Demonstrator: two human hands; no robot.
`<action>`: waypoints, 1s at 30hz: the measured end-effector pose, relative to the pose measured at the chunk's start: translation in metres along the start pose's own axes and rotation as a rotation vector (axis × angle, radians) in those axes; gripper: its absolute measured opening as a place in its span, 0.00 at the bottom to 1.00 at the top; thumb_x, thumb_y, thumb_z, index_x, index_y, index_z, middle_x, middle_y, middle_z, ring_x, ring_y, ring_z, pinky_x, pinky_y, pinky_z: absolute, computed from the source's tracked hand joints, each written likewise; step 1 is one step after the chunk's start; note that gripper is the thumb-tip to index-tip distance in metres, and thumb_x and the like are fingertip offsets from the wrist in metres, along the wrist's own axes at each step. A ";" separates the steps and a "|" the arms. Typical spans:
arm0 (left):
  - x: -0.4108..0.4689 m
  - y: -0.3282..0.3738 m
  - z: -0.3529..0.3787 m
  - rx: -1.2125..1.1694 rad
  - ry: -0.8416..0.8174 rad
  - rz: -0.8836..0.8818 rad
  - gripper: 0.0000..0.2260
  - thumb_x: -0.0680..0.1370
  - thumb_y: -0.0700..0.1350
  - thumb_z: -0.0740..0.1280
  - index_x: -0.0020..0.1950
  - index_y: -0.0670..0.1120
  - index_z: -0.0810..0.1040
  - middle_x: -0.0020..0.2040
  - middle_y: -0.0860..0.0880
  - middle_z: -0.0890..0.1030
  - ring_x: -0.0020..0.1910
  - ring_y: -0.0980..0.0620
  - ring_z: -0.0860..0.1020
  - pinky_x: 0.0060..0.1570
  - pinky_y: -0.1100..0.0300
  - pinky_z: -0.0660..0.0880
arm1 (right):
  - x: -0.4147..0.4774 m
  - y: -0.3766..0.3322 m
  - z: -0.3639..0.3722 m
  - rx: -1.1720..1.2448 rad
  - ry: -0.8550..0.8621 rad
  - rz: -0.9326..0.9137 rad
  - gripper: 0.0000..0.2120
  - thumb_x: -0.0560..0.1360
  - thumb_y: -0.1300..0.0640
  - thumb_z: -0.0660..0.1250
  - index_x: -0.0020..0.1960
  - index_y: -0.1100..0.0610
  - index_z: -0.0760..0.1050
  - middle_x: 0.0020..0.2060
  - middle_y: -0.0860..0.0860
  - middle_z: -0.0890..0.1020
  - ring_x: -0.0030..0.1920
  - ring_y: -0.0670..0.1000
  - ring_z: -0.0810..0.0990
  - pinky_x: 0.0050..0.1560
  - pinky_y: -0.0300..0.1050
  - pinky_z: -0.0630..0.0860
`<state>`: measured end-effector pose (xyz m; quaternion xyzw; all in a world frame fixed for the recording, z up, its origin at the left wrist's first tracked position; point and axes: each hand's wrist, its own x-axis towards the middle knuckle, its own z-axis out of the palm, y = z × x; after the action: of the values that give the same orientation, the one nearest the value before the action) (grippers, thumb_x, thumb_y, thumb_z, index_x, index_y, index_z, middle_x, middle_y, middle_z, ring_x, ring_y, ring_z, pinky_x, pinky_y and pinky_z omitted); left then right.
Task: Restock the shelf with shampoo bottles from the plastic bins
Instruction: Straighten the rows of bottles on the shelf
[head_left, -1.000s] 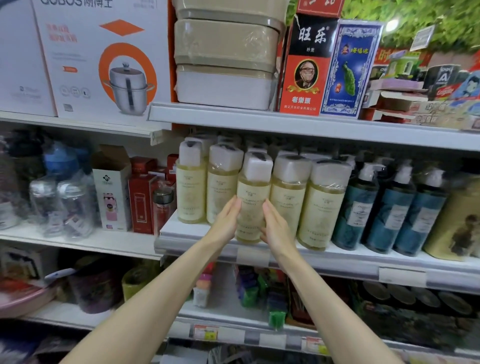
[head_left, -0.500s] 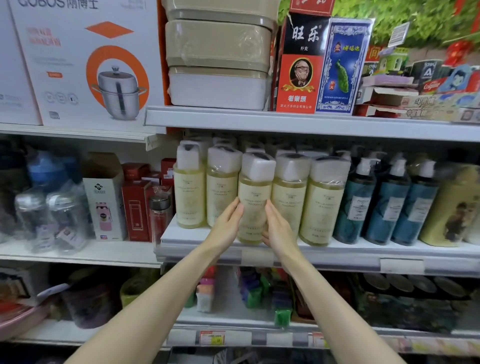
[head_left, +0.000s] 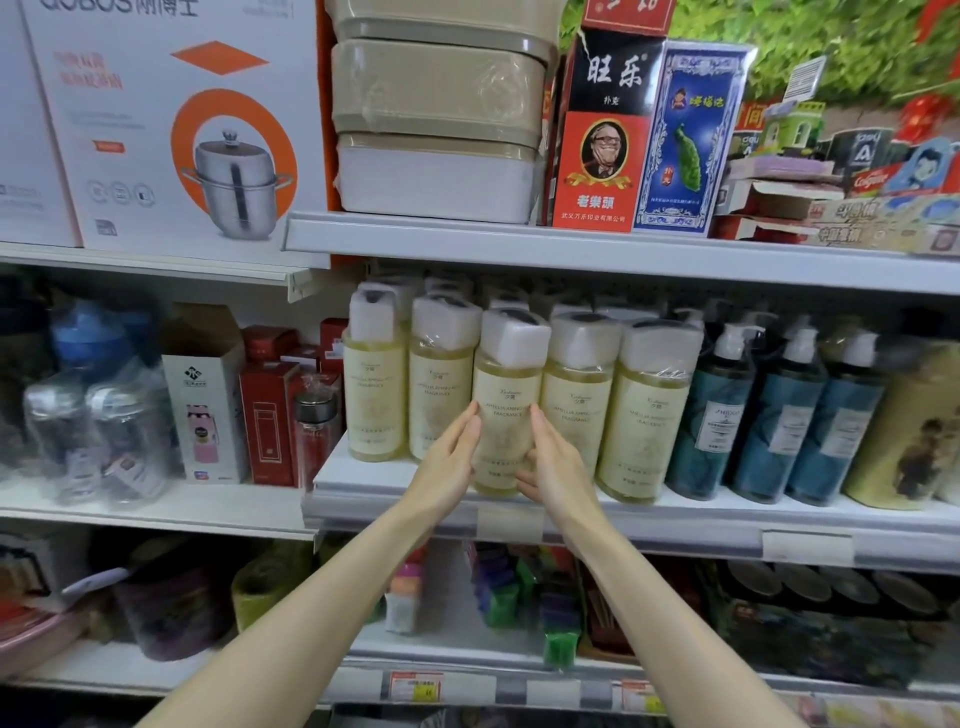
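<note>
Shampoo bottle (head_left: 506, 415) mid-frame stands in a full front row, left hand (head_left: 451, 457) and right hand (head_left: 558, 462) clasping it; bins unseen, remainder unknown.

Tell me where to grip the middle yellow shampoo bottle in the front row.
Grip the middle yellow bottle by its lower body, from the front, palms on both sides as the left hand and right hand sit. Neighbours crowd it; the cap looks film-wrapped.

Middle shampoo bottle (head_left: 506, 395) stands on the shelf (head_left: 649, 512), between neighbouring bottles (head_left: 576, 400).
</note>
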<state>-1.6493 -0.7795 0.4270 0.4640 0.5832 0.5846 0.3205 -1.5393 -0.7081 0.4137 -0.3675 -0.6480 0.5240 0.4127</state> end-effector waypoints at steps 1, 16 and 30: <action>0.000 0.000 0.000 0.004 -0.001 0.001 0.23 0.82 0.55 0.52 0.77 0.55 0.55 0.77 0.52 0.61 0.73 0.47 0.64 0.65 0.56 0.65 | 0.000 0.000 -0.001 0.001 0.002 0.003 0.30 0.76 0.32 0.52 0.74 0.43 0.64 0.70 0.47 0.71 0.69 0.52 0.71 0.70 0.56 0.67; 0.015 -0.002 0.002 0.035 0.003 -0.021 0.24 0.82 0.57 0.52 0.78 0.54 0.55 0.77 0.52 0.61 0.74 0.47 0.63 0.73 0.48 0.61 | 0.014 0.001 0.005 -0.034 0.030 0.038 0.40 0.65 0.23 0.50 0.73 0.39 0.62 0.73 0.45 0.68 0.72 0.51 0.66 0.72 0.58 0.65; 0.026 -0.005 0.004 0.017 0.019 -0.042 0.23 0.82 0.57 0.52 0.77 0.53 0.58 0.75 0.53 0.65 0.72 0.49 0.66 0.72 0.49 0.62 | 0.025 0.000 0.009 -0.023 0.037 0.038 0.43 0.64 0.25 0.51 0.74 0.44 0.62 0.73 0.47 0.67 0.72 0.50 0.66 0.72 0.57 0.65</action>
<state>-1.6560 -0.7533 0.4263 0.4486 0.6008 0.5773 0.3234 -1.5575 -0.6891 0.4163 -0.3941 -0.6390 0.5175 0.4105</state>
